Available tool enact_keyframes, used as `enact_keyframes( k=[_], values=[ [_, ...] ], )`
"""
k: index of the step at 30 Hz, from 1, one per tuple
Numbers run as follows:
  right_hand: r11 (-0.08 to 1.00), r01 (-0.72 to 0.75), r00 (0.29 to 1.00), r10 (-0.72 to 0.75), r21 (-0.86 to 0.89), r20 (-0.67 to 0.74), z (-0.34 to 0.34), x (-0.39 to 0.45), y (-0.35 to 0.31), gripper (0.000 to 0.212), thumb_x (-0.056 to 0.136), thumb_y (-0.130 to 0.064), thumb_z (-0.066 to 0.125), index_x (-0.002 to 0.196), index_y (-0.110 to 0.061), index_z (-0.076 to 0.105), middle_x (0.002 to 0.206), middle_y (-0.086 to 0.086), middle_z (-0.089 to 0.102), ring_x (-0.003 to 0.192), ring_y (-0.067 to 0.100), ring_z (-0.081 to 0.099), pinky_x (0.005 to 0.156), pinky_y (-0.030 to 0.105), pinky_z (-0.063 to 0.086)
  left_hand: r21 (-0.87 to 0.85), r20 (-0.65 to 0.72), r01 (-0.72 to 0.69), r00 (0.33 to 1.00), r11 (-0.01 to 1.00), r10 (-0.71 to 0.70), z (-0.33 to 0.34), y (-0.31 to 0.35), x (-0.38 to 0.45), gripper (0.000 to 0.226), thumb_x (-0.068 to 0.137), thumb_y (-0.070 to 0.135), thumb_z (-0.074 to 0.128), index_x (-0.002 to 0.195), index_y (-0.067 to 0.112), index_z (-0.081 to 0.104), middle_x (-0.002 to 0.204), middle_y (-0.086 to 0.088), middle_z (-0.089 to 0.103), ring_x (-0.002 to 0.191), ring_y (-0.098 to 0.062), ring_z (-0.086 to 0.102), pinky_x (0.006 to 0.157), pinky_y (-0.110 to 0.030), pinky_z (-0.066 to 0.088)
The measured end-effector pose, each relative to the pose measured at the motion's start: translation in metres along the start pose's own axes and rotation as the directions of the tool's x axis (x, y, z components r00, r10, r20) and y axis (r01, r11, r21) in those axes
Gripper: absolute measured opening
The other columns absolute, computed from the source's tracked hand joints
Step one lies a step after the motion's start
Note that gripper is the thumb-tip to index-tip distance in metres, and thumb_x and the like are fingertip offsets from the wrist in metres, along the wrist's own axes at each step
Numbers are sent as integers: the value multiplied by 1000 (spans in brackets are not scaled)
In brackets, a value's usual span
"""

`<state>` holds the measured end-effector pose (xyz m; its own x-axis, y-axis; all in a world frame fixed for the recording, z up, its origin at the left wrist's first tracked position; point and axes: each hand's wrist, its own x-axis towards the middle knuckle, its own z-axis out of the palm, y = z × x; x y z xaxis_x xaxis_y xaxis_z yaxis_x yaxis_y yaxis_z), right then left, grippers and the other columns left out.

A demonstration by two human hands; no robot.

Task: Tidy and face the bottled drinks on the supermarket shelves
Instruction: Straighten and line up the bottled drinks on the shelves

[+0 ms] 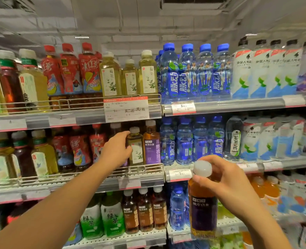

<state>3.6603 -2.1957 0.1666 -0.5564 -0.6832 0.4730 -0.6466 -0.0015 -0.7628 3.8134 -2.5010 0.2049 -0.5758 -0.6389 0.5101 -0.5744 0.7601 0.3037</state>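
My left hand (116, 150) reaches into the middle shelf and grips a pale yellow-green tea bottle (136, 148) with a white cap, standing upright behind the wire rail. Right beside it stands an amber tea bottle with a purple label (151, 144). My right hand (226, 184) holds a matching amber bottle with a dark purple label (203, 205) by its neck and white cap, out in front of the shelves, lower and to the right.
The top shelf carries yellow tea bottles (128, 76), red iced-tea bottles (71, 71) and blue drink bottles (193, 71). A wire rail (94, 172) fronts the middle shelf. Green tea bottles (101, 216) and brown bottles (145, 211) fill the shelf below. A price tag (127, 109) hangs above.
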Motion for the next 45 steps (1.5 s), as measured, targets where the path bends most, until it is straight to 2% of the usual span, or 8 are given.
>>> enact_keyframes(
  k=[5,10,13,23,27,31,38,45],
  values=[
    [999,0,998,-2,-43,-63,16,-14,6,35,75,-30,88,103,-32,68,94,-18,75,85,4,70,79,26,54,5,35,72,997,997,-72,2,9,24,71,91,30,62,154,18,32,133,-9,59,112,-31,61,88,-45,55],
    [995,-56,997,51,-86,-62,25,-12,4,38,72,-32,91,102,-37,68,88,-24,75,82,1,70,82,24,55,92,103,132,985,987,-141,4,13,38,32,93,37,61,116,17,53,95,0,57,86,-24,57,65,-35,46],
    [990,-79,995,70,-120,-72,29,-7,1,41,70,-36,92,102,-40,67,87,-30,73,85,-4,69,79,20,55,62,107,122,986,991,-128,8,10,44,28,92,42,64,101,19,50,99,-2,61,86,-24,59,67,-35,49],
    [986,-136,988,128,-93,-86,52,-3,-2,47,67,-35,93,101,-50,64,89,-16,77,82,10,72,90,36,58,67,51,77,995,995,-80,21,1,51,39,88,48,70,109,18,59,109,-5,66,101,-30,65,75,-36,52],
    [992,-82,990,71,-91,-121,61,1,-9,53,68,-42,90,108,-55,57,88,-19,75,78,4,69,87,35,57,-36,13,45,999,998,-45,18,-5,38,36,87,46,70,104,22,49,107,-3,67,99,-29,65,71,-36,50],
    [998,-7,989,-2,-57,-147,71,7,-15,54,63,-61,79,111,-48,58,95,-16,77,85,10,72,85,35,56,-272,-60,-19,998,962,3,15,-18,9,41,84,39,75,117,32,51,113,8,65,104,-21,63,83,-40,54],
    [986,154,952,-133,57,-275,91,46,-34,38,79,-42,79,111,-27,65,98,-1,75,88,20,72,83,53,58,-572,-285,-149,958,806,-26,-16,-56,-55,48,81,29,82,116,43,52,104,26,62,96,2,61,72,-15,48],
    [949,295,862,-215,108,-459,130,97,-61,34,86,-31,83,113,-26,64,97,-5,73,90,18,71,84,45,58,-609,-306,-193,952,769,-4,-47,-89,-110,50,82,25,81,115,49,53,108,29,64,98,1,63,74,-10,49]
  ],
)
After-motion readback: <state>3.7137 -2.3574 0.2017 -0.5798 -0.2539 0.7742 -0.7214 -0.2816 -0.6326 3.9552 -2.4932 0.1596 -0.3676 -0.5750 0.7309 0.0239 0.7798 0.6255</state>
